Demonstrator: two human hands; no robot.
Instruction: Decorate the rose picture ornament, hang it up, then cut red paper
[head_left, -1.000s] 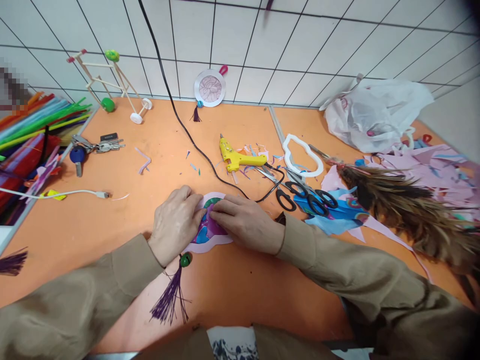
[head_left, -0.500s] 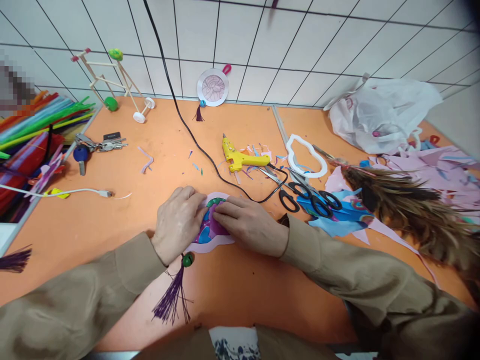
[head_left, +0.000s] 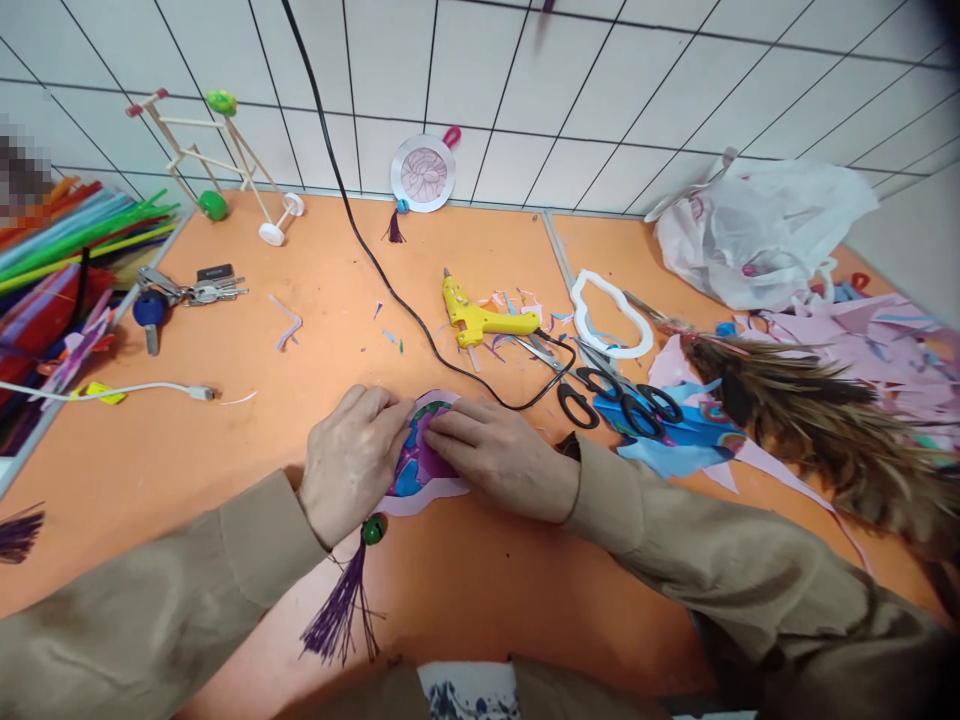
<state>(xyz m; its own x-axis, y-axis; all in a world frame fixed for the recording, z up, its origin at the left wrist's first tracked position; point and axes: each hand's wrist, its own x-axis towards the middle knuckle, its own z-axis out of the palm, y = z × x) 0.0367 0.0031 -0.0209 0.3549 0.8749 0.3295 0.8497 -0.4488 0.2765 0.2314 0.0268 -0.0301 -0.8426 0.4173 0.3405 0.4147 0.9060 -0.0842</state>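
A pink-rimmed craft ornament point(head_left: 417, 482) with a blue, purple and green inside lies on the table in front of me. My left hand point(head_left: 356, 455) is closed on its left edge, thumb and fingers bent over the rim. Across its right side, my right hand point(head_left: 499, 455) presses with the fingers held together, covering much of that edge. Below the left hand, a green bell point(head_left: 373, 529) and a dark purple tassel point(head_left: 343, 605) trail from the ornament toward me.
Beyond the hands lies a yellow glue gun point(head_left: 487, 320) among paper scraps. Black-handled scissors point(head_left: 637, 410), a white wavy frame point(head_left: 611, 315) and brown feathers point(head_left: 802, 410) are rightward. A plastic bag point(head_left: 757, 235) sits behind. Keys point(head_left: 191, 290) and pipe cleaners point(head_left: 82, 235) lie left.
Both hands and the ornament sit slightly lower in view, still in the same grip. The left-side objects have shifted slightly left in the picture.
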